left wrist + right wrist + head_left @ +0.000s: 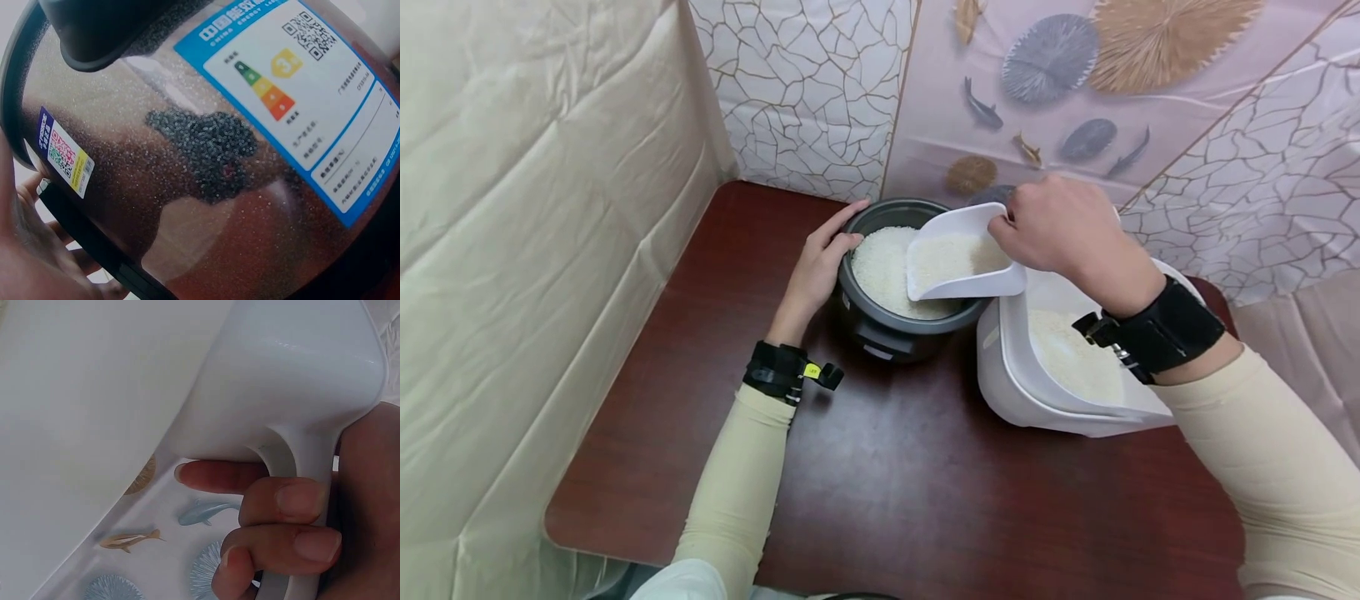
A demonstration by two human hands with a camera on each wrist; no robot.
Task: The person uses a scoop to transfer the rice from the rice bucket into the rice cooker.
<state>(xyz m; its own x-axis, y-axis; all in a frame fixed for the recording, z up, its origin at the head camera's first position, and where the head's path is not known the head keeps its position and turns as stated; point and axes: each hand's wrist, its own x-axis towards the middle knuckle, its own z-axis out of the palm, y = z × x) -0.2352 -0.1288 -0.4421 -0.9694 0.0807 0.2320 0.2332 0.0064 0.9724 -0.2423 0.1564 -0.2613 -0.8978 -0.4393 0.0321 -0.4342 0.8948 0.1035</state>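
Note:
A dark rice cooker (897,323) stands on the table with white rice (878,265) in its pot. My left hand (815,271) holds its left side, thumb over the rim and fingers around the outside. In the left wrist view, the cooker's glossy wall (206,231) bears an energy label (275,94). My right hand (1067,233) grips a white scoop (973,287) over the cooker's right side. Rice (943,258) lies in the tilted scoop, whose lip points into the pot. The right wrist view has fingers curled round the scoop's handle (312,465).
A white rice bin (1011,387) with rice (1078,358) inside stands right of the cooker, under my right forearm. A patterned cloth wall (820,100) rises behind the table (880,475). Beige cloth (565,250) hangs along the left edge.

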